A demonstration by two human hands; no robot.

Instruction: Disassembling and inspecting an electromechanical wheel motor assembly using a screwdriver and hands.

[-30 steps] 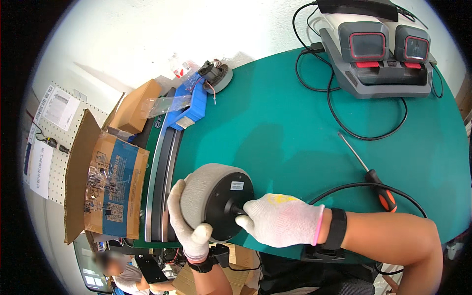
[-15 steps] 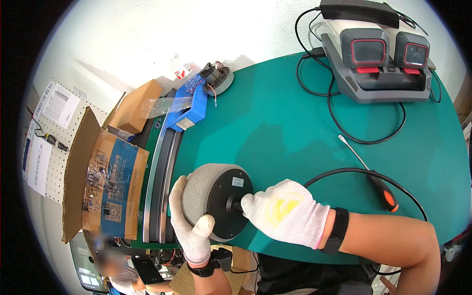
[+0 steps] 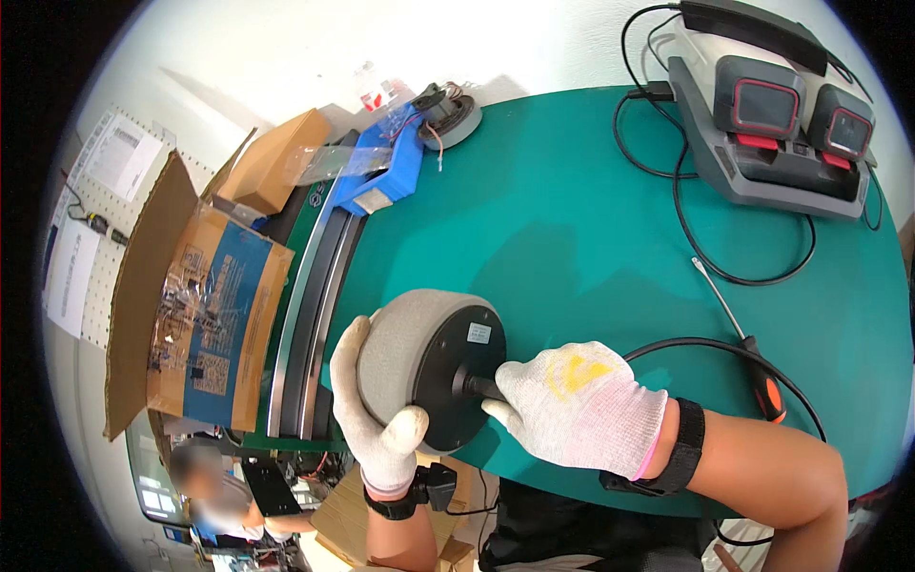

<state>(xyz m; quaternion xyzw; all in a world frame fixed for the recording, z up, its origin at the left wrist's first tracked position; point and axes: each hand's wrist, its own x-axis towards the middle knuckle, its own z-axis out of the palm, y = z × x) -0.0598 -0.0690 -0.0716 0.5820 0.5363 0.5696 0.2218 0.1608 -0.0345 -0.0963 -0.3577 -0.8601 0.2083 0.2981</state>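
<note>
A round grey device with a fabric side and a black flat base [image 3: 434, 362] stands on its edge at the near rim of the green table [image 3: 572, 238]. My left hand [image 3: 376, 424], in a white glove, is wrapped around its grey side. My right hand [image 3: 572, 405], also gloved, pinches a black plug or cable end at the middle of the black base. A black cable [image 3: 724, 348] curves away from behind that hand across the table.
A screwdriver with an orange handle [image 3: 748, 338] lies at the right. A grey charger with two black-and-red packs [image 3: 777, 129] sits at the back right with cables. Conveyor rails [image 3: 315, 296], a blue tray [image 3: 386, 172] and an open cardboard box [image 3: 191, 305] line the left.
My right hand has shifted a little and now grips the black plug at the base's middle. The device has turned slightly in my left hand.
</note>
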